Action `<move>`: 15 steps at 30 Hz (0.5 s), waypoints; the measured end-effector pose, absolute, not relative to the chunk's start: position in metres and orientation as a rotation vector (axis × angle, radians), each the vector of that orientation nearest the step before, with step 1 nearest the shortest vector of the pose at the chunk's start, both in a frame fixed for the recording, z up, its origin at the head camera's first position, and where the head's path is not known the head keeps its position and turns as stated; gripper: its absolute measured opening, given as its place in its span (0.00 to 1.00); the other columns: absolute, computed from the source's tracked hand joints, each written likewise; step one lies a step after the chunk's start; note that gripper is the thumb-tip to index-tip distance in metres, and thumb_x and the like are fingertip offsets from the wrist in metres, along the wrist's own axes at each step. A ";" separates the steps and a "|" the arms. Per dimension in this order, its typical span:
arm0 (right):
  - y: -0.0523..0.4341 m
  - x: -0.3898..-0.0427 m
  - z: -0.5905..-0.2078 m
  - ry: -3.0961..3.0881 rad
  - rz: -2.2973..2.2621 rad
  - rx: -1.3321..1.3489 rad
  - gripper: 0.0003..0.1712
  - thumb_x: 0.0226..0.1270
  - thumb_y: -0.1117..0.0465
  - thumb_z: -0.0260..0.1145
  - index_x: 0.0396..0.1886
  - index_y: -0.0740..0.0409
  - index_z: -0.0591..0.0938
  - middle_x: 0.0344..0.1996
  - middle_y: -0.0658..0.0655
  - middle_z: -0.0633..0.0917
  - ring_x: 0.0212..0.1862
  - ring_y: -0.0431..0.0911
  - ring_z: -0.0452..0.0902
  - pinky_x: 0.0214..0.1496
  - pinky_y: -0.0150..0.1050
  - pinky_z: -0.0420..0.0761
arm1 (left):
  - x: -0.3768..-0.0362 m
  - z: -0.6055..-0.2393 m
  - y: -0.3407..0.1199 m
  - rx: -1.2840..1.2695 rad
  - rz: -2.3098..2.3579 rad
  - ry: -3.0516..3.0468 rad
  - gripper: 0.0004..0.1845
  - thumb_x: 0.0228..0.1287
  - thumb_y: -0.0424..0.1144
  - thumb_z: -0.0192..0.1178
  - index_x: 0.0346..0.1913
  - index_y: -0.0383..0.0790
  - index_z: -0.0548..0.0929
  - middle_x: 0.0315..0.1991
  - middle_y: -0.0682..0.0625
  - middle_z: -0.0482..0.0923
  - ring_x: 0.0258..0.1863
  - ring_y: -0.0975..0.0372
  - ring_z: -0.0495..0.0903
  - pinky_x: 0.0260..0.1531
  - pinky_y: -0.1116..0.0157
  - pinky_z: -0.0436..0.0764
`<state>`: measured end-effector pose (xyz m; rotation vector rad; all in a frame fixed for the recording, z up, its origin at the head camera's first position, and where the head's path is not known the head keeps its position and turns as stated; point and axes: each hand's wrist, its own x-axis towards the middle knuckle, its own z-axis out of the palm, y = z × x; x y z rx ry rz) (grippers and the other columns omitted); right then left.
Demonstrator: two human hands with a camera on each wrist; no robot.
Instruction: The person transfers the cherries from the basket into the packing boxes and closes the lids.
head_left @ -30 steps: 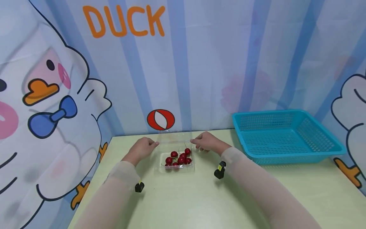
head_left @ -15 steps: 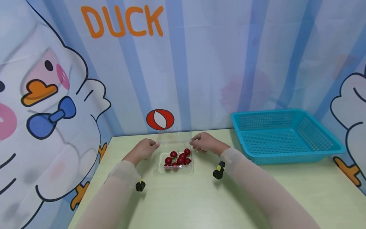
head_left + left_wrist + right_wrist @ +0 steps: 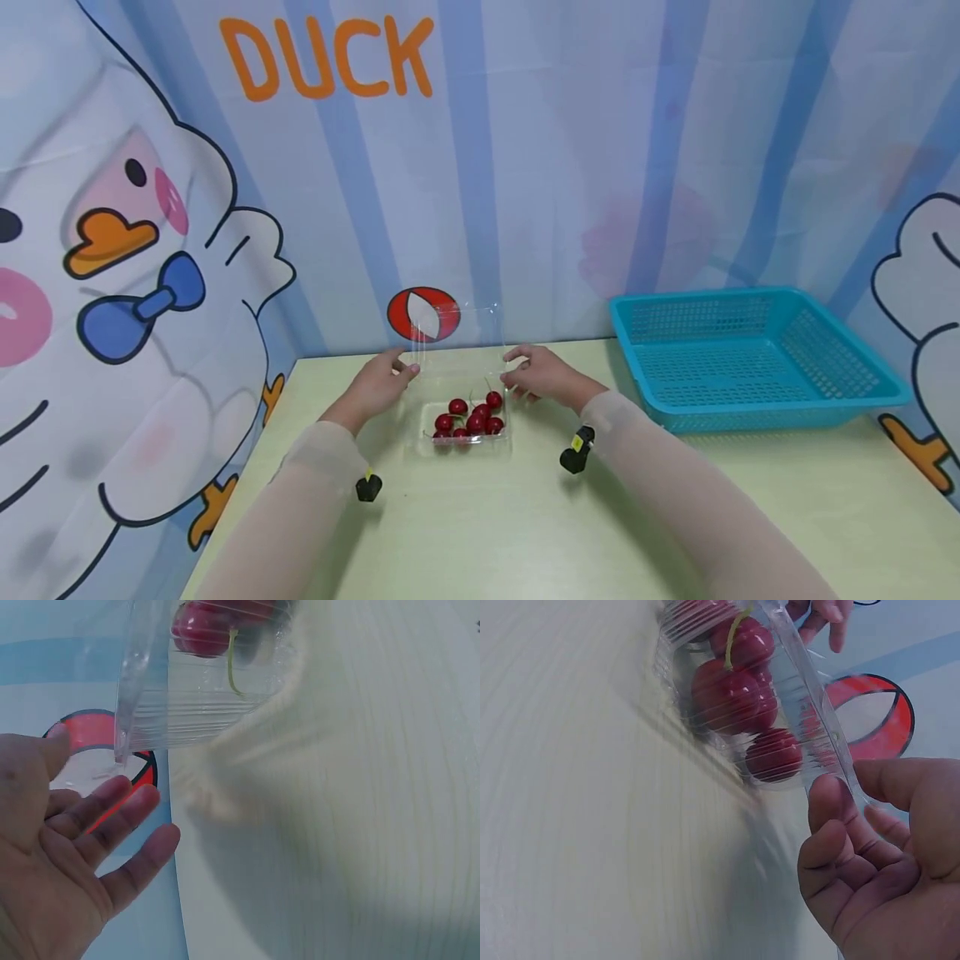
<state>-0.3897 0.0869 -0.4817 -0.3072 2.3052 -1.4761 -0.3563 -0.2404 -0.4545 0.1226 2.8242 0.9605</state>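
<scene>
A clear plastic clamshell box (image 3: pixel 429 442) stands on the table, with several dark red cherries (image 3: pixel 476 423) in its base. Its transparent lid (image 3: pixel 465 333) is raised at the back, in front of the backdrop. At the box's left side is my left hand (image 3: pixel 375 387); the left wrist view shows its fingers (image 3: pixel 142 802) loosely spread just below the plastic edge, holding nothing. My right hand (image 3: pixel 547 379) is at the right side. In the right wrist view its thumb and forefinger lie apart on either side of the box's rim (image 3: pixel 825 712), right at the plastic.
A turquoise perforated basket (image 3: pixel 750 408) stands at the back right of the pale table (image 3: pixel 480 533). Close behind the box hangs a printed duck backdrop (image 3: pixel 555 167). Small black devices (image 3: pixel 367 487) sit under both wrists.
The lid has swung up and now stands higher against the backdrop. The fingers of both hands have spread from their earlier pinch at the box's sides. The cherries have stayed in place.
</scene>
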 end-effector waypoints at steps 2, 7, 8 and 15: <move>0.087 -0.389 -0.482 2.275 -1.519 -0.299 0.32 0.85 0.61 0.69 0.82 0.61 0.72 0.51 0.65 0.93 0.41 0.50 0.91 0.42 0.43 0.91 | -0.356 -0.452 -0.241 0.096 1.033 2.817 0.43 0.93 0.59 0.50 0.94 0.39 0.53 0.80 0.34 0.75 0.78 0.39 0.77 0.81 0.38 0.76; 0.087 -0.388 -0.481 2.218 -1.592 -0.303 0.29 0.86 0.65 0.68 0.79 0.59 0.71 0.51 0.67 0.93 0.36 0.47 0.90 0.37 0.41 0.88 | -0.354 -0.447 -0.242 0.098 1.185 2.806 0.39 0.95 0.61 0.42 0.96 0.49 0.49 0.82 0.37 0.74 0.77 0.43 0.81 0.80 0.37 0.77; 0.087 -0.387 -0.481 2.212 -1.600 -0.307 0.28 0.86 0.65 0.67 0.78 0.60 0.71 0.51 0.68 0.93 0.36 0.47 0.90 0.37 0.41 0.88 | -0.353 -0.446 -0.242 0.103 1.216 2.803 0.38 0.95 0.61 0.41 0.96 0.51 0.49 0.81 0.38 0.75 0.76 0.43 0.82 0.79 0.37 0.78; 0.087 -0.385 -0.482 2.229 -1.632 -0.334 0.20 0.87 0.67 0.66 0.69 0.65 0.72 0.54 0.72 0.91 0.36 0.50 0.90 0.37 0.44 0.86 | -0.349 -0.438 -0.242 0.109 1.361 2.749 0.37 0.94 0.65 0.32 0.92 0.51 0.61 0.77 0.35 0.76 0.71 0.43 0.83 0.67 0.42 0.87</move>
